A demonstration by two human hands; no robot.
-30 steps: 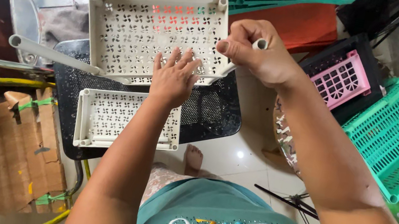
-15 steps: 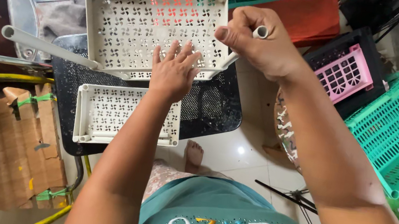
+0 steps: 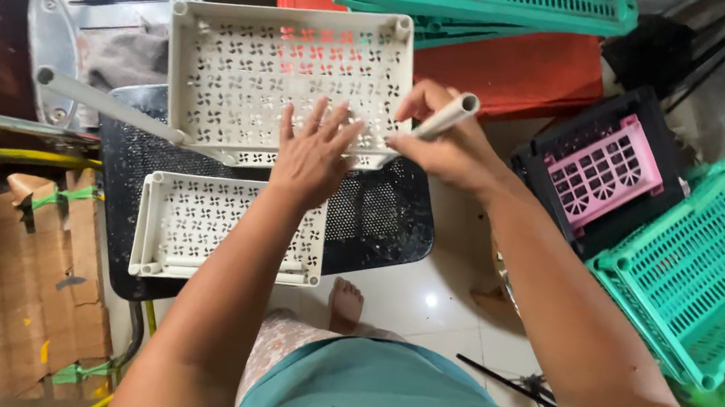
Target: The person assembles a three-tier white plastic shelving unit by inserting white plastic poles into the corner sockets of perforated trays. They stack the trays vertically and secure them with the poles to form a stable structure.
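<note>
The left hand point(image 3: 312, 150) lies flat, fingers spread, on the upper perforated white panel point(image 3: 280, 80), which rests on the black mesh surface point(image 3: 379, 221); the right hand point(image 3: 451, 150) has its fingers wrapped around a smooth grey tube point(image 3: 447, 117) at the panel's corner. If the tube goes in crooked, the thin, lattice-cut plastic could tip or slide sideways, judging by its light build.

Both arms are bare from elbow to wrist, with no sleeves, watch or rings showing on the left hand point(image 3: 311, 155) or the right hand point(image 3: 451, 150). The person wears a teal top with studded, multicoloured lettering across the chest, and light patterned trousers; one foot is bare
</note>
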